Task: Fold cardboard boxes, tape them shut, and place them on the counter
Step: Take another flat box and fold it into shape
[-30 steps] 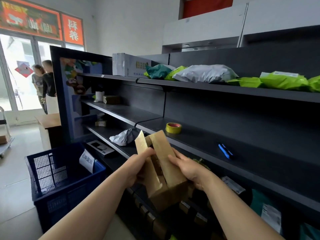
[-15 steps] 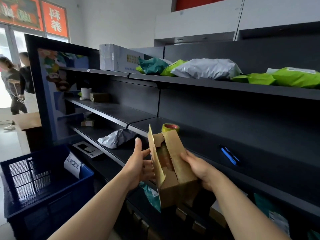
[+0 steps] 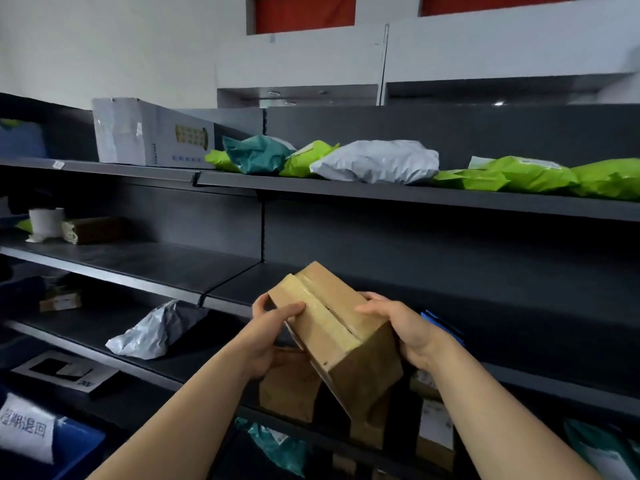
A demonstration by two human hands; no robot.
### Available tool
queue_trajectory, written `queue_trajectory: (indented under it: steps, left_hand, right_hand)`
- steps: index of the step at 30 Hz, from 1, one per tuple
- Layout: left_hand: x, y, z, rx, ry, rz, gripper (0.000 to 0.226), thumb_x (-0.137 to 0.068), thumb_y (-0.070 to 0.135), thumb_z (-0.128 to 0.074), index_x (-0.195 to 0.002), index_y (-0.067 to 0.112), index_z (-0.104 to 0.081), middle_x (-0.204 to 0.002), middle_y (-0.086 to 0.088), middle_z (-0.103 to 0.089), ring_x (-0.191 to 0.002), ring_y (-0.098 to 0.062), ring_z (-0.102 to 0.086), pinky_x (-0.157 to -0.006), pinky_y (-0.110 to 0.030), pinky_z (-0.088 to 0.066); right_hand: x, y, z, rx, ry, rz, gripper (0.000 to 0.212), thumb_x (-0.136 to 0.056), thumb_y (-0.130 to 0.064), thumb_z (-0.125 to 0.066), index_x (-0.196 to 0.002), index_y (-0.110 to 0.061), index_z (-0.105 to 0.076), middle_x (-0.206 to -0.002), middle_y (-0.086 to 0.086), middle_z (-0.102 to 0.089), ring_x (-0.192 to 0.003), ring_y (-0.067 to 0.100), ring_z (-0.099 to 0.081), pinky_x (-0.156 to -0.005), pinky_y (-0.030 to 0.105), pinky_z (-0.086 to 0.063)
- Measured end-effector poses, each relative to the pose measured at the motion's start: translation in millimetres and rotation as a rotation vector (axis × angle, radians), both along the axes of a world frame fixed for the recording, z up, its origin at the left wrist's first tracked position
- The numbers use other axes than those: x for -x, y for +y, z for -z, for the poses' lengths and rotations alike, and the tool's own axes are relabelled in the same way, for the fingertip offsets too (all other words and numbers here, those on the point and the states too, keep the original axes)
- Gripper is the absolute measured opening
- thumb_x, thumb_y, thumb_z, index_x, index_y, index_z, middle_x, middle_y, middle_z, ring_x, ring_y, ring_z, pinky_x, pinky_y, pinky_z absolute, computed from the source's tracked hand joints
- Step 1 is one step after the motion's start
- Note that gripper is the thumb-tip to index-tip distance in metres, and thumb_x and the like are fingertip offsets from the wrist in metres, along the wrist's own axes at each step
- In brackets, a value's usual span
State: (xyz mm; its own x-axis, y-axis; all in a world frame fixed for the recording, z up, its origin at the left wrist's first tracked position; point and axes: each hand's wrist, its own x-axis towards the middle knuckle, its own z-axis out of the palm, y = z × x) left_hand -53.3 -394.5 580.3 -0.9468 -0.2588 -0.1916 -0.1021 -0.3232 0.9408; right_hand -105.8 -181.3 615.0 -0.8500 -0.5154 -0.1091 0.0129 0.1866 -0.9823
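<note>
Item: cardboard box point(image 3: 332, 327), brown, small, held in the air just in front of the lip of the middle shelf point(image 3: 156, 268), tilted with its top face toward the camera; both top flaps lie down and meet along one seam; whether tape covers that seam cannot be told. Left hand point(image 3: 273, 327): grips the box's left top edge, thumb pressed on the near flap, fingers curled round the far side. Right hand point(image 3: 405, 327): grips the right wall, fingers hooked over the top edge. Step in hand, by judgement: folding is done or nearly so, and the flaps are being held flat before sealing. Next move, by judgement: calls for tape, though no roll shows in view; one hand must keep the flaps pinned while the other reaches, or the seam may spring open. Also present: blue tool point(image 3: 438, 322) on the middle shelf, partly hidden behind the right hand; grey mailer bag point(image 3: 156, 332) one tier below the middle shelf, to the left; second brown box point(image 3: 289, 389) below the middle shelf, under the held one; green parcels point(image 3: 519, 174) one tier above the middle shelf.
</note>
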Motion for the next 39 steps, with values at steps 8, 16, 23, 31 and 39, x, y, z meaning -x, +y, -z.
queue_trajectory:
  steps: [8,16,23,31,39]
  left_hand:
    - [44.4,4.0,-13.0,-0.022,0.033,0.075,0.076,-0.077,0.013,-0.080,-0.130,0.033,-0.029,-0.131,-0.009,-0.038,-0.113,-0.038,-0.050,-0.066,-0.059,-0.057]
    - [89.4,27.0,-22.5,-0.023,-0.036,0.071,0.065,-0.078,0.017,-0.079,-0.119,0.032,-0.030,-0.133,-0.013,-0.039,-0.112,-0.045,-0.052,-0.068,-0.062,-0.056]
    - [132.9,47.8,-35.8,-0.073,0.070,-0.021,0.053,-0.084,0.027,-0.075,-0.125,0.017,-0.043,-0.120,-0.015,-0.056,-0.090,-0.030,-0.066,-0.077,-0.046,-0.058]
    - [149.1,76.0,-23.8,0.132,0.016,0.127,0.036,-0.087,0.020,-0.071,-0.116,0.000,-0.062,-0.101,-0.013,-0.071,-0.093,-0.025,-0.067,-0.075,-0.032,-0.055]
    - [174.0,99.0,-4.9,0.326,-0.092,0.047,0.100,-0.080,0.038,-0.077,-0.154,0.025,-0.010,-0.132,-0.011,-0.051,-0.103,-0.030,-0.063,-0.062,-0.035,-0.055]
  right_hand:
    - [17.7,4.1,-4.7,0.044,0.115,0.236,0.027,-0.094,-0.032,-0.054,-0.116,-0.027,-0.069,-0.108,-0.002,-0.073,-0.102,0.020,-0.067,-0.095,0.038,-0.049]
    - [61.8,21.6,-14.7,-0.020,0.071,0.314,0.039,-0.086,-0.056,-0.053,-0.108,-0.029,-0.071,-0.109,0.003,-0.068,-0.102,0.026,-0.063,-0.095,0.042,-0.046]
    - [101.1,26.8,-21.1,0.040,-0.037,0.396,0.067,-0.071,-0.080,-0.050,-0.117,-0.034,-0.066,-0.118,0.005,-0.067,-0.110,0.028,-0.060,-0.101,0.046,-0.043]
    - [122.2,38.5,-8.6,-0.043,-0.035,0.321,0.040,-0.094,-0.049,-0.048,-0.100,-0.018,-0.072,-0.097,0.008,-0.074,-0.096,0.025,-0.066,-0.087,0.036,-0.048]
    - [139.8,58.1,-1.7,-0.140,-0.026,0.283,0.051,-0.078,-0.035,-0.067,-0.125,-0.019,-0.055,-0.133,0.011,-0.057,-0.109,0.022,-0.055,-0.090,0.031,-0.040]
